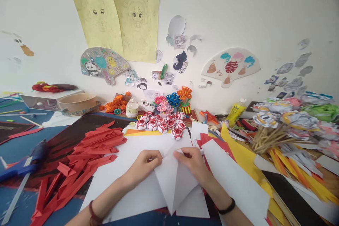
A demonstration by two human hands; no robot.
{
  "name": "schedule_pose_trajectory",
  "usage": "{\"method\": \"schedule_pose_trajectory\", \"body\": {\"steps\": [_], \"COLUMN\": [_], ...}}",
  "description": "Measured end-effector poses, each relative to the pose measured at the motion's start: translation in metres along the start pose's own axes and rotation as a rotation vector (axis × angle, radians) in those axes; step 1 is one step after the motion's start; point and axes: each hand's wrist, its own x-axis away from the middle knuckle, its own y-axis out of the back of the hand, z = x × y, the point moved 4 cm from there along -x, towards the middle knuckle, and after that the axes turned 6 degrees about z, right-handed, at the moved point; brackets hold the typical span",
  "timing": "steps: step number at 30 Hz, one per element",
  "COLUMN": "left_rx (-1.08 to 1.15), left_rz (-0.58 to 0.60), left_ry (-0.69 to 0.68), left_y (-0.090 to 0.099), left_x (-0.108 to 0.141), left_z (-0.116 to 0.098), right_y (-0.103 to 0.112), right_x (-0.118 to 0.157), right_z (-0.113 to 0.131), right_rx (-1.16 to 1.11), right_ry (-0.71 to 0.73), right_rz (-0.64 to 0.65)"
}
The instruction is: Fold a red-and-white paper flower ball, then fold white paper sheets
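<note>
A white sheet of paper (173,183) lies folded into a downward point in front of me, on top of larger white sheets (124,173). My left hand (144,164) pinches its upper left fold, and my right hand (193,162) pinches the upper right fold. The two hands nearly meet at the top edge of the paper. A dark band sits on my right wrist, a red one on my left.
Folded red paper strips (90,152) pile up at the left, beside a blue glue gun (26,162). Red-and-white paper flowers (161,123) cluster beyond the sheets. Yellow paper (246,155), wooden sticks (265,136) and paper roses (291,116) crowd the right. A bowl (78,102) stands far left.
</note>
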Motion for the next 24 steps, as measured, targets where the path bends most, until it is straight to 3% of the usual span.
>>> {"method": "schedule_pose_trajectory", "body": {"steps": [3, 7, 9, 14, 19, 21, 24], "left_rx": [-0.004, -0.026, -0.099, -0.260, -0.209, -0.159, -0.142], "left_rz": [-0.039, -0.209, -0.228, -0.148, -0.193, -0.249, -0.330], "left_ry": [-0.003, -0.009, -0.029, -0.073, -0.082, -0.080, -0.080], "left_y": [0.018, 0.043, 0.042, 0.016, 0.008, 0.013, 0.020], "left_x": [0.000, 0.001, 0.000, -0.006, -0.008, -0.008, -0.005], "left_z": [0.000, -0.003, -0.006, -0.002, 0.012, 0.016, 0.020], "right_y": [0.025, 0.045, 0.040, 0.017, 0.009, 0.013, 0.025], "right_x": [-0.004, -0.003, -0.004, -0.005, -0.005, -0.006, -0.004], "right_z": [-0.004, -0.005, -0.004, -0.006, -0.009, -0.006, 0.013], "right_rx": [-0.023, -0.091, -0.104, -0.038, -0.106, -0.128, -0.045], "right_ry": [-0.014, -0.034, -0.028, 0.012, -0.001, 0.022, 0.114], "right_rz": [-0.144, -0.339, -0.311, -0.226, -0.113, -0.127, -0.265]}}
